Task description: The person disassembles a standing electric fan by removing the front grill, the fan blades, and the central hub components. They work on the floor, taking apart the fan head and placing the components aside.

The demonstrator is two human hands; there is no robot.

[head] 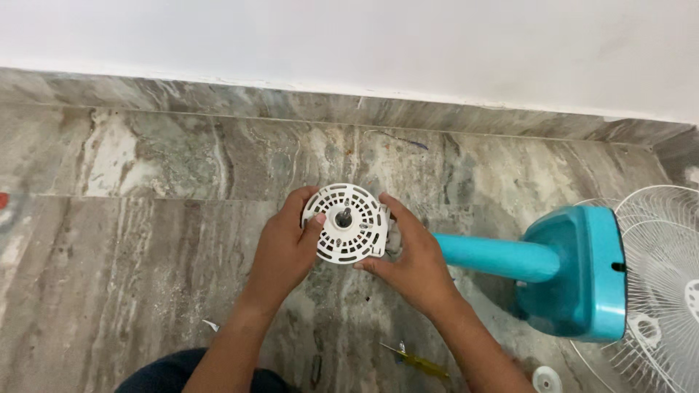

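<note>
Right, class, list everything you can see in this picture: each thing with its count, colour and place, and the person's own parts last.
Slotted round fan cover: one, white, centre, held between both hands.
Fan pole: one, turquoise, lying on the floor, right of the hands.
Fan base: one, turquoise, right, at the pole's end.
Wire fan guard: one, white, far right edge, partly out of view.
Small round cap: one, white, bottom right on the floor.
Screwdriver: one, yellow handle, bottom centre on the floor.
Floor: marbled grey and brown stone.
Wall: white, top.
Left hand: one, gripping the cover's left edge.
Right hand: one, gripping the cover's right edge.
</note>
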